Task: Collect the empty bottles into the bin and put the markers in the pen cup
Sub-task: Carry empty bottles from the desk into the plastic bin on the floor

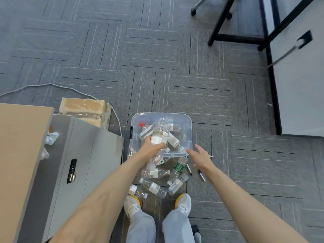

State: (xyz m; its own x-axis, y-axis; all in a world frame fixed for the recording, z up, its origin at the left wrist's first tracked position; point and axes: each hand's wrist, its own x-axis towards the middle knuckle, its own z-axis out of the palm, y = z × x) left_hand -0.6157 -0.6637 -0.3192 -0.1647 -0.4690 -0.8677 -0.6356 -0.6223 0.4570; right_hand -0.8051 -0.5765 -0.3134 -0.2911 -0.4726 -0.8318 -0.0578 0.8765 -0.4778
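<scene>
Now L hand (152,146) grips bottle (160,133) over bin (175,114).

— What covers the floor?
— Grey carpet tiles (91,50) with thin line patterns, laid in alternating directions. A white cable (52,84) trails across them on the left.
— And along the left edge?
— A tan bench top (21,146), and just beside it a grey metal cabinet (87,151) with a black combination lock (72,171) on its face. Crumpled white paper (52,137) sits in the gap between the two. Beyond the cabinet is a taped cardboard box (84,111).
— Upper right?
— A black metal frame (221,25) standing on the carpet, a chair caster (193,12) near it, and a white panel (301,88) edged in black, with a dark cut-out (305,39) in it.
</scene>
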